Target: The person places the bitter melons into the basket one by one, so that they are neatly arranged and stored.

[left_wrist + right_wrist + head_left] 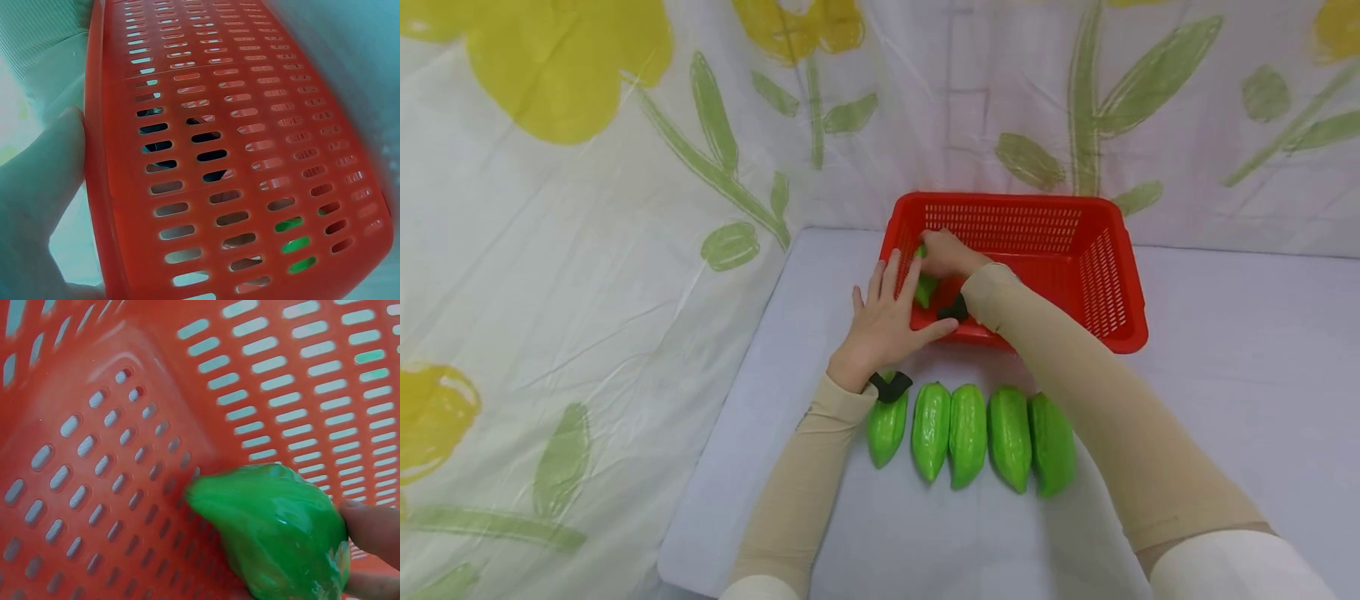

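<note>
A long, shiny green fruit with ridges and a pointed end (275, 525) is inside the red plastic basket (1112, 329), at its left end. My right hand (951, 252) reaches down into the basket and holds this fruit; in the right wrist view, fingertips (372, 531) grip its blunt end. My left hand (883, 329) lies over the basket's front left corner with fingers spread, and in the left wrist view it touches the rim (94, 137). Part of the fruit is hidden behind the hands in the head view.
Several similar green fruits (967, 433) lie in a row on the white table (925, 542), in front of the basket. The leftmost is partly under my left wrist; my right forearm partly covers the rightmost. A flower-patterned curtain (625, 208) hangs behind and to the left.
</note>
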The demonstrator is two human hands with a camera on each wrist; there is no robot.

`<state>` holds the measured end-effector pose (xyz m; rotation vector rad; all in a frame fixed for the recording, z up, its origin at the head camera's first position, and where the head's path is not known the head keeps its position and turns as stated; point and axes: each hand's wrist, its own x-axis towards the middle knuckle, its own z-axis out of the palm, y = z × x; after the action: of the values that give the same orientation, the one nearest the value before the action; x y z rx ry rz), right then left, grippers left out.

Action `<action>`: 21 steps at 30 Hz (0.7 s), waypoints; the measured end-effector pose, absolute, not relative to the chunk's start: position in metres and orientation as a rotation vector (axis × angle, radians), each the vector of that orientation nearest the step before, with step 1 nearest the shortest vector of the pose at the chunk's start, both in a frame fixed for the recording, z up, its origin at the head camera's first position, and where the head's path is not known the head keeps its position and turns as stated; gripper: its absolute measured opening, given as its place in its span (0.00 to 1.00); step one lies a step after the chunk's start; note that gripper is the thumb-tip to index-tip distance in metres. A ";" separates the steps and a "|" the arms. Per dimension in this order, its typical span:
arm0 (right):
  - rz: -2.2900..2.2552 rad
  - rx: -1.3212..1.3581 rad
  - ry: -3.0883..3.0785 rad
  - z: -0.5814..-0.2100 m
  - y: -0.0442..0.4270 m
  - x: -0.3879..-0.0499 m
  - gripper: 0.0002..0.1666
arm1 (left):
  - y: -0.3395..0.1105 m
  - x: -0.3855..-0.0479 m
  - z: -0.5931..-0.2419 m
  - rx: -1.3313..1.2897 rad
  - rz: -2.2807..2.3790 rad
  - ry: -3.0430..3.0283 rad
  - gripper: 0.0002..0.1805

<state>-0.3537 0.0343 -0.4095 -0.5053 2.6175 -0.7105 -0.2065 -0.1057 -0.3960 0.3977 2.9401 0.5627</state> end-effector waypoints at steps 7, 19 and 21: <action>-0.696 -0.464 2.605 -0.407 0.034 -0.352 0.40 | -0.107 -0.208 -0.399 0.406 0.580 2.953 0.59; -0.685 -0.463 2.610 -0.403 0.038 -0.352 0.47 | -0.106 -0.208 -0.398 0.400 0.571 2.953 0.59; -0.683 -0.483 2.628 -0.401 0.041 -0.351 0.47 | -0.106 -0.208 -0.398 0.401 0.568 2.953 0.59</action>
<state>-0.3510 0.0410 -0.4010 -0.4833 2.6280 -0.6834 -0.2078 -0.1063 -0.3982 0.4012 2.9530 0.5679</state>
